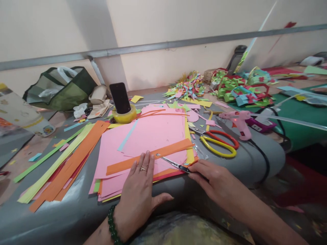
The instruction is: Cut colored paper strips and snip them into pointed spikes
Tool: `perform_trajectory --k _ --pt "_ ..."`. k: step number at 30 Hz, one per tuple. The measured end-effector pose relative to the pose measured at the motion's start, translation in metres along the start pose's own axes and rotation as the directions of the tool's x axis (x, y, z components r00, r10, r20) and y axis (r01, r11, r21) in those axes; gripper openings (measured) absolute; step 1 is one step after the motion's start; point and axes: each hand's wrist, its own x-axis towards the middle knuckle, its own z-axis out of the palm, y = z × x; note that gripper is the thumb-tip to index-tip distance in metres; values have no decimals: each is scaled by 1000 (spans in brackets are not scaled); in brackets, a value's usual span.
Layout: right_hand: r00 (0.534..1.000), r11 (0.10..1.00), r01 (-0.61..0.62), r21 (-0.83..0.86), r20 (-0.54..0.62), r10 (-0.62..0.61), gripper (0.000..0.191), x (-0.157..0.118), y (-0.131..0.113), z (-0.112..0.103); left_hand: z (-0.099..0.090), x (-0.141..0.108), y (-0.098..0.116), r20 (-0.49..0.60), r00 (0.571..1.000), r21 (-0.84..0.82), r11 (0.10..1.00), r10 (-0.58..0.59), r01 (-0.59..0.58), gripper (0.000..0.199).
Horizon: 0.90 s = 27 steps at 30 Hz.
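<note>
An orange paper strip (173,148) lies slantwise across a stack of pink paper sheets (158,131). My left hand (140,183) rests flat with its fingertips on the strip's left half, thumb stretched out to the right. A craft knife (176,164) is gripped by the handle in my right hand (209,177). Its blade tip meets the strip just right of my left fingers, where a small pale spot shows. Orange, red and yellow sheets peek out from under the pink stack. A thin blue strip (128,136) lies on the pink paper.
Scissors (221,143) with red and yellow handles lie right of the stack, near a pink glue gun (237,122). Orange strips (74,163) lie to the left. A phone (120,97) leans in a yellow tape roll (125,115). Paper scraps (187,86) are heaped behind.
</note>
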Motion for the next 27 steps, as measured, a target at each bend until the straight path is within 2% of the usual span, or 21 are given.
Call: perform_trajectory --k 16,22,27 --pt "995 1000 2 -13 99 -1 16 10 -20 7 2 0 -1 -8 1000 -30 1000 -1 0 96" --pt "997 1000 -18 23 81 16 14 8 -16 4 -7 -17 -12 15 999 -17 999 -42 42 98" --pt "997 1000 -2 -1 72 2 15 9 -16 6 -5 -26 -17 74 994 1 997 -77 77 95"
